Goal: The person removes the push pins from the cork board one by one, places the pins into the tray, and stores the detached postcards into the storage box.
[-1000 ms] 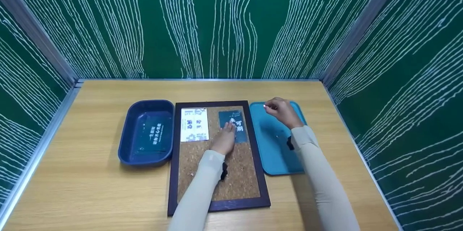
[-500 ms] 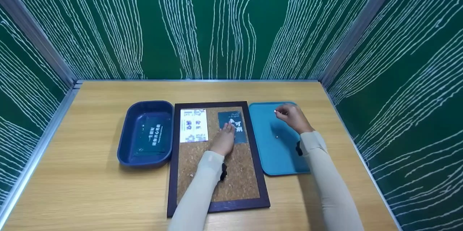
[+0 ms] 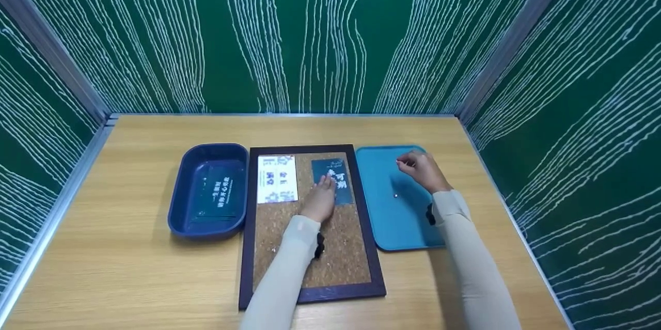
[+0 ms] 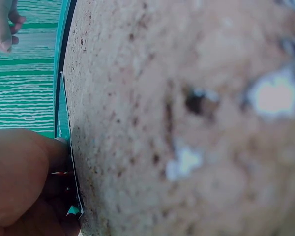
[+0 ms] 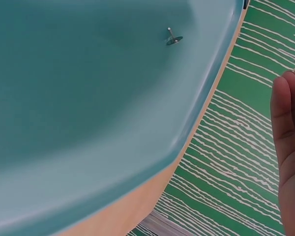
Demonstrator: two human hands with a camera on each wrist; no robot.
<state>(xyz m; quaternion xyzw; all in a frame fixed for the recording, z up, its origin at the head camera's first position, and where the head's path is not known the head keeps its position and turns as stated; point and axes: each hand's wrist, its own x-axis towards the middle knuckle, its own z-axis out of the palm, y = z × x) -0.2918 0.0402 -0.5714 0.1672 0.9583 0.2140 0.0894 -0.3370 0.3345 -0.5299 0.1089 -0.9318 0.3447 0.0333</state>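
In the head view, my left hand (image 3: 319, 200) lies on the cork board (image 3: 341, 247), its fingers over a dark green card (image 3: 343, 190) with white characters. That card sits at the board's upper right. A white patterned card (image 3: 277, 179) lies at the upper left of the cork. My right hand (image 3: 424, 171) hovers above the teal tray (image 3: 382, 232), thumb and fingertips together. They seem to pinch a tiny thumbtack, mostly hidden by the fingers. On the tray, a separate thumbtack (image 5: 174, 40) lies point up in the right wrist view.
Left of the framed board stands a deep blue bin (image 3: 178, 216) holding dark green cards (image 3: 219, 193). Small shiny bits (image 3: 273, 250) show on the lower left cork. Green walls with white lines enclose the wooden table (image 3: 119, 268) at the back and sides.
My right hand has moved right and slightly nearer over the tray, its fingertips still together. My left hand stays on the dark green card.
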